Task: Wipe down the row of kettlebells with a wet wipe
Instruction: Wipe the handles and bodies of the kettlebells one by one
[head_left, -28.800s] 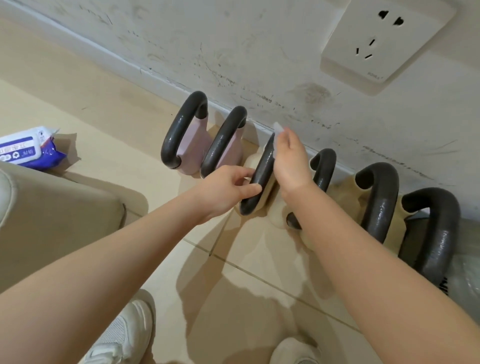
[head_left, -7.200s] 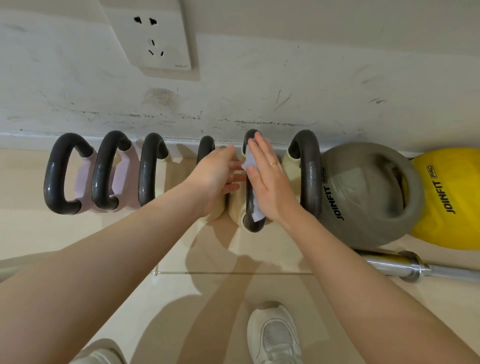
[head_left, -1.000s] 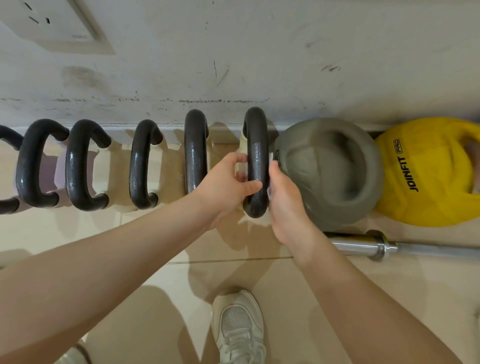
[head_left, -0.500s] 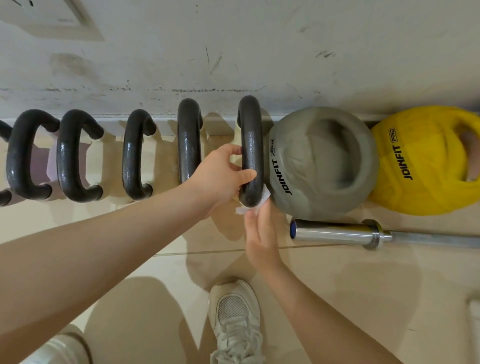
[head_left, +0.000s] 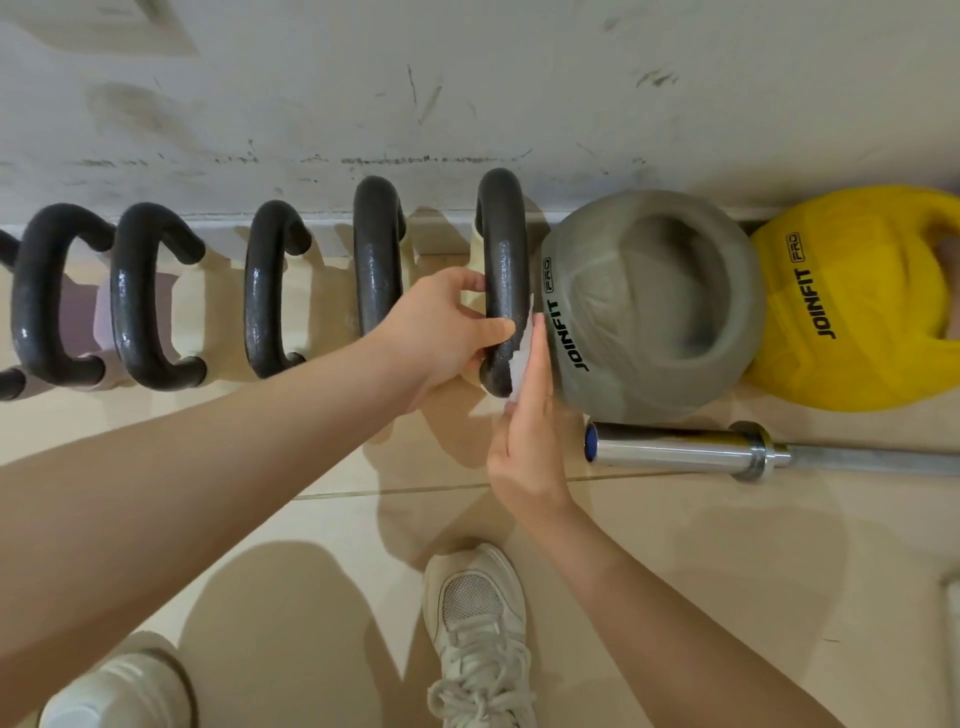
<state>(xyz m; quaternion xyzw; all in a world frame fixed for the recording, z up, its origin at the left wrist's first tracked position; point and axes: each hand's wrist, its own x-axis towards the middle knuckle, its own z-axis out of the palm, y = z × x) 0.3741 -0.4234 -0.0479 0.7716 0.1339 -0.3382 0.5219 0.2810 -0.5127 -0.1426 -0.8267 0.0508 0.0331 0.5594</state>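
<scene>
A row of kettlebells with black handles stands along the wall. My left hand (head_left: 447, 327) grips the handle of the rightmost black-handled kettlebell (head_left: 503, 244) from its left side. My right hand (head_left: 530, 431) presses a white wet wipe (head_left: 522, 345) flat against the right side of that handle, low down, between it and the grey soft kettlebell (head_left: 654, 301). Further left stand a cream kettlebell handle (head_left: 376, 260), another handle (head_left: 267, 291) and two pink kettlebells' handles (head_left: 143, 296).
A yellow soft kettlebell (head_left: 852, 312) lies right of the grey one. A chrome barbell (head_left: 727, 452) lies on the tiled floor in front of both. My white shoes (head_left: 475, 623) stand on the floor below my arms. The scuffed wall (head_left: 467, 93) runs behind the row.
My right hand has slid up with the wipe from the foot of the handle onto its right side. My left hand keeps its hold on the handle.
</scene>
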